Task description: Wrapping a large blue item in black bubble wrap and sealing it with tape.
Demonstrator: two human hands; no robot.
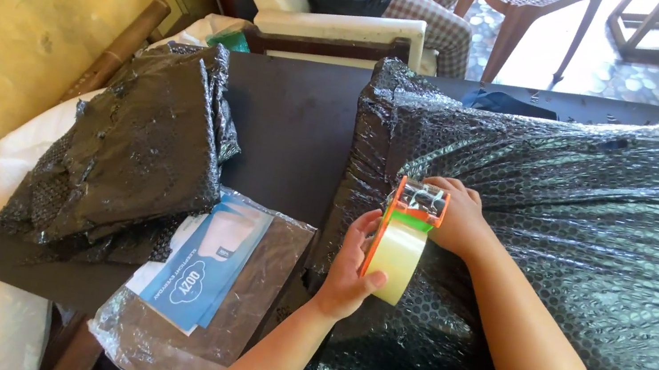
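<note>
Tape is sitting on an orange tape dispenser [403, 236] that both hands are holding against the near left part of a big parcel wrapped in black bubble wrap [575, 228]. The left hand [350, 263] is curling around the pale tape roll [396, 260], thumb pressing on its lower face and fingers cupping the left side. The right hand [457, 217] is closing over the dispenser's far end, fingers bending around the clear guard at the top, forearm lying across the parcel. The parcel is taking up most of the dark tabletop [290, 128], reaching from the middle to the right edge of view. Left of it, a loose heap of black bubble wrap sheets [132, 150] is resting partly on the tabletop. Just in front of that heap, a flat item in a clear plastic bag [207, 290] with a blue card inside is lying. Behind the tabletop, another person in checked trousers [434, 0] is sitting on a chair.
</note>
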